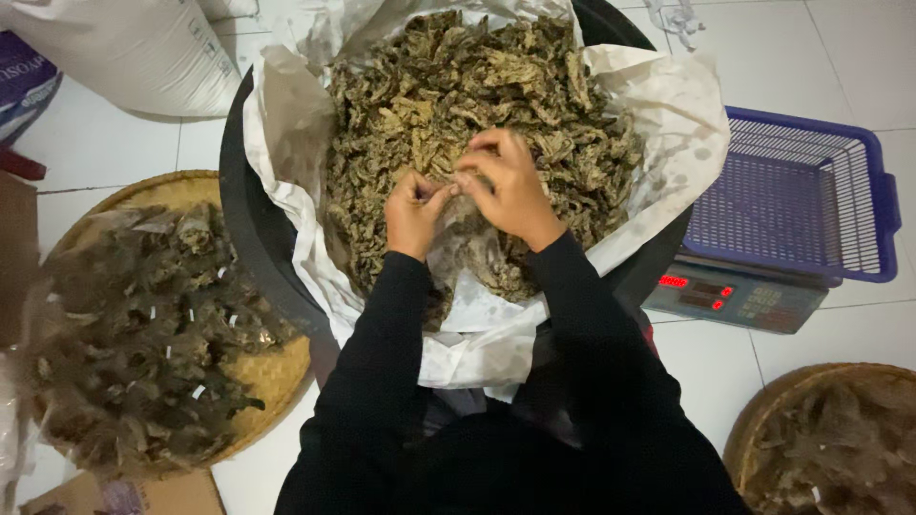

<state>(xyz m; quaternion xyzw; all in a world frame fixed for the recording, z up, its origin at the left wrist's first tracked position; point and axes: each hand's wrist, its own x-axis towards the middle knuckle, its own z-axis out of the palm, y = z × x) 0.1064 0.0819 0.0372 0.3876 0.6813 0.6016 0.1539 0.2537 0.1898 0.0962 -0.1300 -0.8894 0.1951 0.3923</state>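
Note:
A big black tub (250,221) lined with white paper (668,105) holds a heap of dried brown-green leafy pieces (477,86). My left hand (412,212) and my right hand (510,186) meet over the near side of the heap. Both pinch the top of a small clear plastic bag (469,250) filled with the same dried pieces. The fingertips of the two hands touch at the bag's mouth. Black sleeves cover both arms.
A woven round tray (277,377) at the left carries several filled clear bags (134,324). A blue plastic basket (883,205) sits on a grey digital scale (735,298) at the right. Another woven tray (763,420) shows at bottom right. A white sack (134,48) stands at top left.

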